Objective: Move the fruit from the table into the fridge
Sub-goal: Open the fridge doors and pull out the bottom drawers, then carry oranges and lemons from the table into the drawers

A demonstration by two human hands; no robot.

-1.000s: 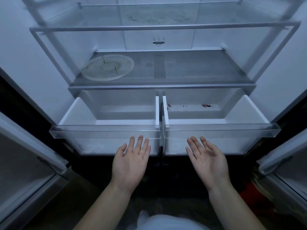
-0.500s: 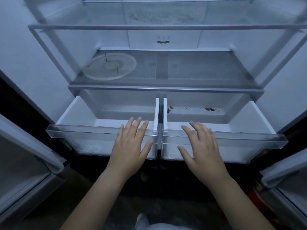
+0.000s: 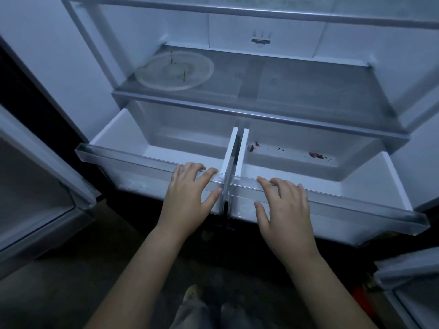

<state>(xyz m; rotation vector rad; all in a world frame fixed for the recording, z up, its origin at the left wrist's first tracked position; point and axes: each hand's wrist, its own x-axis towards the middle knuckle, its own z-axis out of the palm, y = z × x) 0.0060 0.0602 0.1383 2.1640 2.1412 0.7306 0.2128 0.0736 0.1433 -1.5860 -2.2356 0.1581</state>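
No fruit and no table show in the head view. The fridge stands open in front of me, with two clear crisper drawers pulled out side by side. My left hand (image 3: 187, 193) lies palm down on the front of the left drawer (image 3: 133, 160), fingers over its top rim and thumb on its face. In the same way, my right hand (image 3: 285, 210) rests with spread fingers on the rim of the right drawer (image 3: 356, 205). Neither hand holds anything. Both drawers are empty apart from a few red scraps (image 3: 316, 155) at the back of the right one.
A round glass plate (image 3: 174, 72) lies at the left of the glass shelf (image 3: 297, 91) above the drawers. The left fridge door (image 3: 35, 186) and the right fridge door (image 3: 408, 281) stand open on either side. My shoe (image 3: 192, 293) is on the dark floor below.
Both hands turned from palm up to palm down and moved forward onto the drawer fronts. My view came closer to the fridge and tilted.
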